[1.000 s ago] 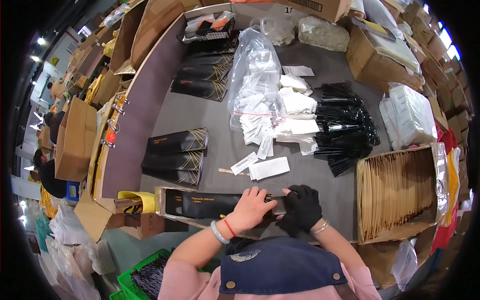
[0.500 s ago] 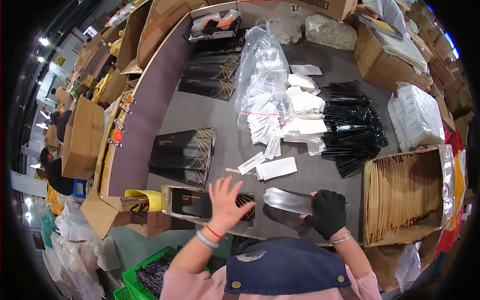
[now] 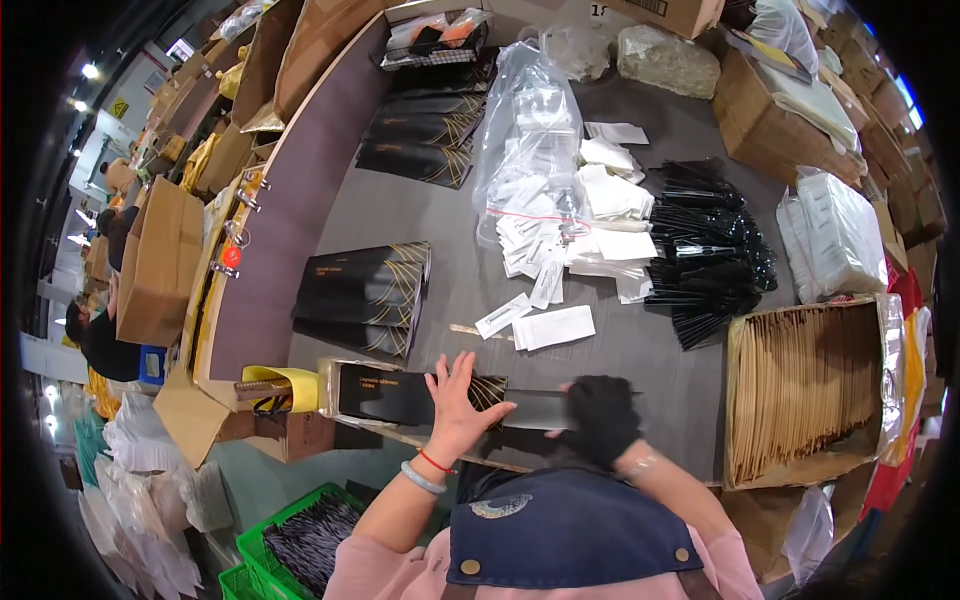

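Note:
My left hand [image 3: 459, 408] is spread with its fingers apart over the right end of a black printed paper sleeve [image 3: 390, 394], which lies in a shallow open cardboard box [image 3: 334, 388] at the table's front edge. In a black fingerless glove, my right hand [image 3: 603, 422] is closed on a long, shiny, see-through curved piece [image 3: 535, 410], blurred by motion. Its left end reaches the sleeve's patterned right end beside my left thumb; whether it has entered the sleeve I cannot tell. A pile of similar black sleeves [image 3: 360, 290] lies behind the box.
White paper packets [image 3: 553, 328] and a clear bag [image 3: 525, 130] of small packets lie mid-table. Black plastic-wrapped items [image 3: 705, 245] are heaped to their right. A carton [image 3: 735, 400] of tightly packed brown pieces stands at right. A green basket [image 3: 258, 545] sits below the table's left side.
My right hand has moved left with the see-through piece, bringing its end up to the sleeve. My left hand has shifted slightly right and stays spread.

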Tool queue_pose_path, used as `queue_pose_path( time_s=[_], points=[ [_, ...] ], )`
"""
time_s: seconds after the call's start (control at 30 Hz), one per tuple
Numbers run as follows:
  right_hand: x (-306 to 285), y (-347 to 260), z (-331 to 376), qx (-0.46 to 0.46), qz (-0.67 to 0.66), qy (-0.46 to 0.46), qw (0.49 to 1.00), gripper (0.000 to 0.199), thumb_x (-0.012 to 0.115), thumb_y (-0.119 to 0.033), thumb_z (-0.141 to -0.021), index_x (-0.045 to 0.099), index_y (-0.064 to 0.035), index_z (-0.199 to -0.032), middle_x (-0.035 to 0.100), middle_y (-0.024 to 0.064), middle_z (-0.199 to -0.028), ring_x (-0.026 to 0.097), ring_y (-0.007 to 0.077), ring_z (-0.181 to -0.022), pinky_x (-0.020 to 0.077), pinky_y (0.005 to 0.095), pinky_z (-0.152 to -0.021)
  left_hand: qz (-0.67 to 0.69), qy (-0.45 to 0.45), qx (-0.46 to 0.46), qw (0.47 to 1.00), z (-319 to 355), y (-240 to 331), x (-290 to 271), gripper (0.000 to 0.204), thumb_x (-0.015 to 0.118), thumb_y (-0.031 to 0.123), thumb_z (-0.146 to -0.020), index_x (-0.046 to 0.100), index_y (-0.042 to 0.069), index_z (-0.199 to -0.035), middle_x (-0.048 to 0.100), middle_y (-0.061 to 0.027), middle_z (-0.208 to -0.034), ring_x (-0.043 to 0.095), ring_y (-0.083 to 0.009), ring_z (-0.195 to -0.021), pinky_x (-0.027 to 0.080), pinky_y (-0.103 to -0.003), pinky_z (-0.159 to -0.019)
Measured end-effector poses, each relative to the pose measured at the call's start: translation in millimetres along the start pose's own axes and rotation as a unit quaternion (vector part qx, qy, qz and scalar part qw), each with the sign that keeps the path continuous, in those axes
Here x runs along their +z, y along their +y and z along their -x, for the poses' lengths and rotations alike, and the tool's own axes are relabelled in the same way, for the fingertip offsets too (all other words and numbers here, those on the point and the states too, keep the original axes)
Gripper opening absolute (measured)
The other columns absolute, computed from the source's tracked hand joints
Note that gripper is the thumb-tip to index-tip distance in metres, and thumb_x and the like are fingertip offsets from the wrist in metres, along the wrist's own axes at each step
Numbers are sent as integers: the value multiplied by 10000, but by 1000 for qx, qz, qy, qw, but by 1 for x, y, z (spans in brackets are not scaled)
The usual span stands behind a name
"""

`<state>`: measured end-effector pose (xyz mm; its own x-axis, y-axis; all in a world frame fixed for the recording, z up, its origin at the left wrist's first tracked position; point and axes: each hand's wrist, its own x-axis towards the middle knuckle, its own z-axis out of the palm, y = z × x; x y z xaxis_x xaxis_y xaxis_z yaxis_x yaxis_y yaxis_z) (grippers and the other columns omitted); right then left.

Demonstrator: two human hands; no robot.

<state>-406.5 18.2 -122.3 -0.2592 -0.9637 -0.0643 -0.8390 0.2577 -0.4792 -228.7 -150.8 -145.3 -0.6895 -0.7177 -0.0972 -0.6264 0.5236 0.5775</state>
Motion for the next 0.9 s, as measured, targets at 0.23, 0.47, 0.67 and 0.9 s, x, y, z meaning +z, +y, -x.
queue_pose_path(
  time_s=[0.23, 0.47, 0.67, 0.9],
  points=[
    [-3, 14, -5, -51, -67, 183, 980, 605, 762, -392, -748, 569, -88, -1235, 586, 125, -1172, 546, 309, -1073, 406, 426, -927, 61, -1, 114, 992, -60, -15, 4, 528, 765, 280, -727, 589, 75, -1180, 552, -150, -1231, 475, -371, -1169, 370, -525, -972],
    [-60, 174, 123, 275, 61, 454, 845, 472, 724, -214, -825, 546, -3, -1207, 587, 195, -1126, 526, 369, -1106, 404, 445, -984, -93, 41, 87, 991, -115, -29, 15, 294, 781, 130, -677, 572, 73, -876, 593, -104, -977, 565, -338, -935, 449, -460, -781],
    [-142, 291, 225, 450, 137, 415, 778, 472, 628, -257, -910, 530, -2, -1296, 538, 206, -1310, 484, 347, -1238, 376, 412, -1054, 54, -10, 87, 995, -115, -13, 13, 189, 723, 41, -756, 583, -3, -876, 637, -127, -728, 619, -282, -656, 488, -365, -630],
    [-189, 324, 214, 479, 100, 327, 808, 543, 554, -370, -929, 494, -12, -1333, 512, 227, -1346, 464, 372, -1265, 356, 432, -1070, 127, -59, 10, 990, -88, -21, -17, 116, 624, -23, -818, 624, -25, -935, 624, -42, -742, 564, -98, -653, 461, -250, -617]
  ],
)
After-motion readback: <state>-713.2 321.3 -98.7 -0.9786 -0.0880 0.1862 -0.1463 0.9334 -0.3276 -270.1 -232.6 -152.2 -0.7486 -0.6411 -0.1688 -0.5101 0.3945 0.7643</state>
